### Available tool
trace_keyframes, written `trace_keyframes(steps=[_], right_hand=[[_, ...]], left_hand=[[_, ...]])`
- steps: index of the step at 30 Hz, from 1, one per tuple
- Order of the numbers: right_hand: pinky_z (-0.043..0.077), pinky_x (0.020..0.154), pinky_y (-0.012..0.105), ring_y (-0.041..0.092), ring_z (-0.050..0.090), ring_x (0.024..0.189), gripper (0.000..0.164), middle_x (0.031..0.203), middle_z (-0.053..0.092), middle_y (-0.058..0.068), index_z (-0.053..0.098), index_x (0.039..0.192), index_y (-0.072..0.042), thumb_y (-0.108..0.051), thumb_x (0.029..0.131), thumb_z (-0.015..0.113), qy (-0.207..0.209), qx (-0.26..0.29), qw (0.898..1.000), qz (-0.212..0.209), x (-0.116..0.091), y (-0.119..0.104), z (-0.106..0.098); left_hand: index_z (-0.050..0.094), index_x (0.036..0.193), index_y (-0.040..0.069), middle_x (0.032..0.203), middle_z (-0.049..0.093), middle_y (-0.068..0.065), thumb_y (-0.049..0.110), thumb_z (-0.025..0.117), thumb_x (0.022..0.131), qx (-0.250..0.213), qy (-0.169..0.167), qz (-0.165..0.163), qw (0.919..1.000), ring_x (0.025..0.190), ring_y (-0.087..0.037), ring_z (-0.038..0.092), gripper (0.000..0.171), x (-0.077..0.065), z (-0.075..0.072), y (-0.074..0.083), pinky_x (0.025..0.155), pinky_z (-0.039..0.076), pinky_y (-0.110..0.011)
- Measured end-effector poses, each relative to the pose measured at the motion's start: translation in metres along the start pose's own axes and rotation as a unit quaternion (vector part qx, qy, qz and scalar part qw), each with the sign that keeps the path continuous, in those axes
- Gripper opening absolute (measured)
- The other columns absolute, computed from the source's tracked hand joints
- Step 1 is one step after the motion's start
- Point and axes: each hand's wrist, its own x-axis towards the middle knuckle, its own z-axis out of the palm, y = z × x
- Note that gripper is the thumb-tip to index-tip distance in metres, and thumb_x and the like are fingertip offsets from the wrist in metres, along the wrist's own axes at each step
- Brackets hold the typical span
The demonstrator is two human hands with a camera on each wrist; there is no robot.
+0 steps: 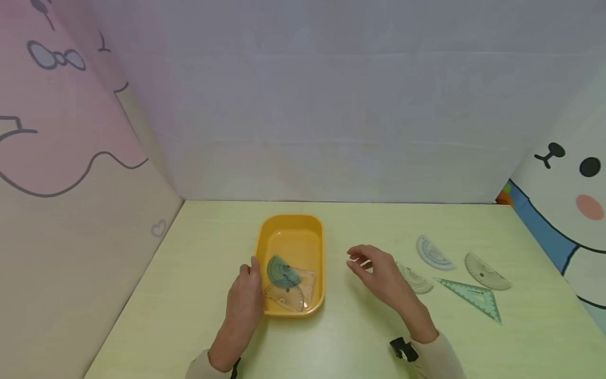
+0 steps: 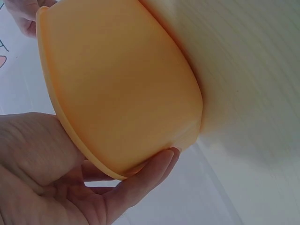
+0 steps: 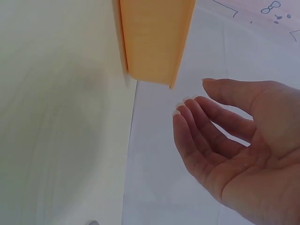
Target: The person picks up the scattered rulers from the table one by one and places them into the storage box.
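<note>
A yellow plastic tray (image 1: 316,231) is placed on the pale table (image 1: 161,321), left of the scene's middle. Its left wall is gripped at the rim by the left hand (image 1: 244,295), with the thumb and fingers closed around the edge. Inside the tray, toward the near end, a teal protractor (image 1: 283,271), a clear protractor (image 1: 290,299) and a clear set square (image 1: 309,282) are laid overlapping.

The right hand (image 1: 381,273) is held raised over the table, to the right of the tray and apart from it. Its fingers are gently bent and kept close together; the thumb is set apart from the fingertips.

To the right of this hand, four pieces are laid flat. A pale protractor (image 1: 416,280) is partly hidden by the hand. A bluish clear protractor (image 1: 433,254) is positioned farther off, and a greyish protractor (image 1: 487,272) farther right. A green set square (image 1: 478,299) is positioned on their near side. The far side is bounded by a white sheet (image 1: 331,116).
</note>
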Motion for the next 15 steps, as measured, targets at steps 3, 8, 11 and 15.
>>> trace_keyframes(steps=[3,8,11,15], right_hand=[[0.059,0.081,0.040,0.020,0.067,0.093,0.022,0.105,0.071,0.008,0.070,0.117,0.001,-0.007,0.096,0.072,0.003,-0.004,1.000,-0.001,-0.003,0.003,-0.004],[0.059,0.079,0.039,0.020,0.068,0.092,0.021,0.104,0.072,0.008,0.070,0.115,0.001,-0.005,0.096,0.072,0.012,-0.012,1.000,-0.013,-0.009,0.011,-0.009],[0.059,0.078,0.039,0.023,0.068,0.091,0.021,0.103,0.072,0.010,0.070,0.115,0.003,-0.004,0.095,0.072,0.018,-0.014,0.999,-0.022,-0.012,0.016,-0.012],[0.059,0.078,0.040,0.024,0.068,0.090,0.021,0.103,0.072,0.010,0.069,0.114,0.003,-0.004,0.095,0.072,0.021,-0.023,0.999,-0.027,-0.016,0.022,-0.015]], left_hand=[[0.055,0.129,-0.018,0.093,0.058,-0.027,-0.020,0.069,0.084,0.002,0.005,0.002,1.0000,0.065,-0.034,0.063,0.047,0.000,0.001,0.000,0.058,0.057,-0.044],[0.055,0.128,-0.018,0.093,0.058,-0.026,-0.020,0.068,0.085,0.008,0.007,0.000,0.9999,0.064,-0.034,0.063,0.045,0.000,0.001,0.000,0.058,0.057,-0.043],[0.055,0.129,-0.018,0.094,0.058,-0.027,-0.020,0.068,0.085,0.010,0.003,-0.002,0.9999,0.065,-0.034,0.063,0.046,0.000,0.001,0.000,0.059,0.058,-0.044],[0.055,0.129,-0.018,0.095,0.059,-0.028,-0.019,0.069,0.085,0.010,0.001,-0.002,1.0000,0.066,-0.035,0.064,0.046,0.001,0.002,0.001,0.060,0.059,-0.044]])
